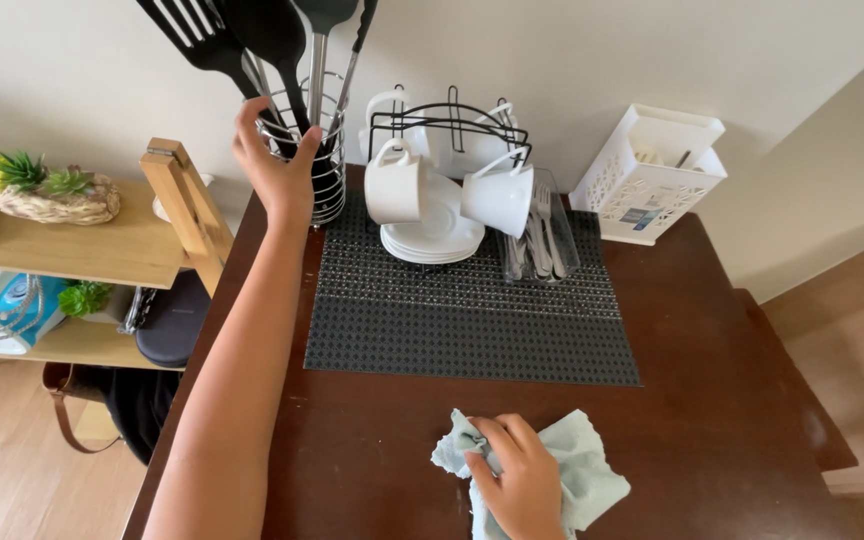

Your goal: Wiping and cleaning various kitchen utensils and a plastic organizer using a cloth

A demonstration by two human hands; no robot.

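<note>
Pale blue cloth [562,470] lies bunched on the dark wooden table [712,340], near the front edge, right hand [517,480] pressed on top, fingers curled into it. Far back, well apart, the left hand [277,165] wraps around the wire utensil holder [324,175] full of black spatulas [242,40], beside the black mat [472,310] and white cups [397,185].

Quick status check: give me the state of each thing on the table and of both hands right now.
left hand: gripping the wire utensil holder
wire utensil holder: upright, holding black utensils
right hand: pressed on the cloth
cloth: crumpled on the table
cups: hanging on the rack
saucers: stacked
white basket: tilted against the wall
</note>
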